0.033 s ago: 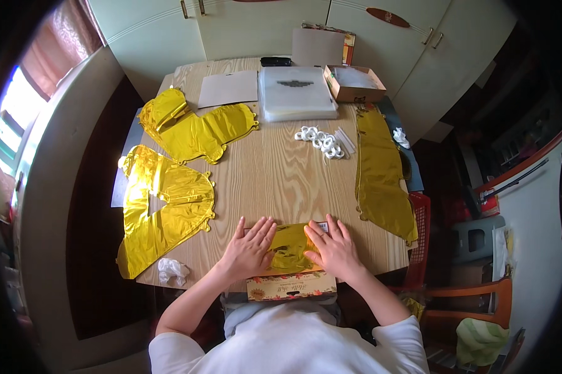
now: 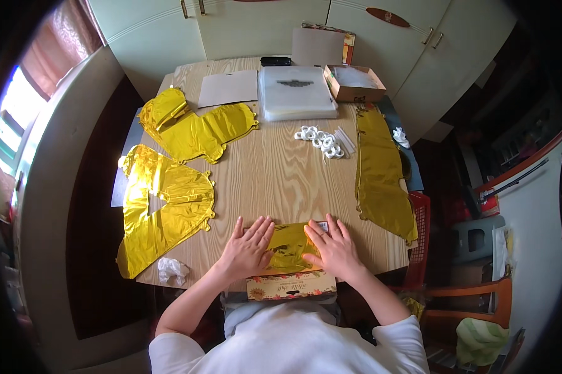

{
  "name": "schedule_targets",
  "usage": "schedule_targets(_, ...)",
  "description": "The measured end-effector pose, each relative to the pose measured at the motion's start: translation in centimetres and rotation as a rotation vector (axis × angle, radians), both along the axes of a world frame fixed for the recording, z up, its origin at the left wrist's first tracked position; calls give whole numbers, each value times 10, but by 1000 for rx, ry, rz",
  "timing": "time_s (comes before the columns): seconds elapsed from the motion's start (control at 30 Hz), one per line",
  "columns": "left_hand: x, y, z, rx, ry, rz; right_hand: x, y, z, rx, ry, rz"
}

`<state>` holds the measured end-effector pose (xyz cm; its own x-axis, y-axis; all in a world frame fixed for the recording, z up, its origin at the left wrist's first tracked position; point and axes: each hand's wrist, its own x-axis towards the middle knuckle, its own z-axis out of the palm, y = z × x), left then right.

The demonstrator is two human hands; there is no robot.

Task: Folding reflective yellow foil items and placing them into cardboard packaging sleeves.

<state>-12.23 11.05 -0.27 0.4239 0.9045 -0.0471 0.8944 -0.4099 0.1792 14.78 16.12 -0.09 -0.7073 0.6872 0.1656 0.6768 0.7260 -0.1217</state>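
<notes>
Near the table's front edge, a folded gold foil balloon [image 2: 288, 240] lies flat on a printed card [image 2: 291, 288] with an autumn-leaf pattern and a hang hole. The card's lower part reaches over the table edge toward me. My left hand [image 2: 247, 247] presses flat on the left side of the foil, fingers stretched out. On the right side rests my right hand [image 2: 334, 247], also with spread fingers, its thumb on the foil. Further flat gold balloons lie around: one at the front left [image 2: 169, 206], one at the back left [image 2: 200, 131] and one along the right edge [image 2: 384, 171].
Several small white ribbon rolls [image 2: 321, 142] and thin straws [image 2: 345, 141] lie right of centre. Behind them are a stack of clear plastic sleeves [image 2: 296, 100], a grey card sheet [image 2: 229, 90] and a cardboard box [image 2: 361, 93]. Crumpled white tissue [image 2: 172, 271] sits front left. A wooden chair [image 2: 474, 290] stands at right.
</notes>
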Motion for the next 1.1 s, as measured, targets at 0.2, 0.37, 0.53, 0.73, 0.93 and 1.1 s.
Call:
schedule_targets(0.2, -16, -9, 4, -15, 6, 52, 5, -1, -3, -47, -70, 25)
schedule_targets(0.37, -17, -3, 19, 19, 81, 48, 5, -2, -5, -79, -95, 13)
schedule_targets(0.53, 14, 37, 34, 107, -43, -156, 3, -2, -5, -52, -118, 21)
schedule_targets(0.73, 36, 55, -2, 73, -141, -376, 3, -5, -6, -73, -106, -3)
schedule_targets(0.93, 37, 55, -8, 132, -82, -394, 6, -30, -4, 120, 96, 88)
schedule_targets(1.1, 36, 55, -7, 141, -73, -402, -4, -80, 10, 129, 144, 321)
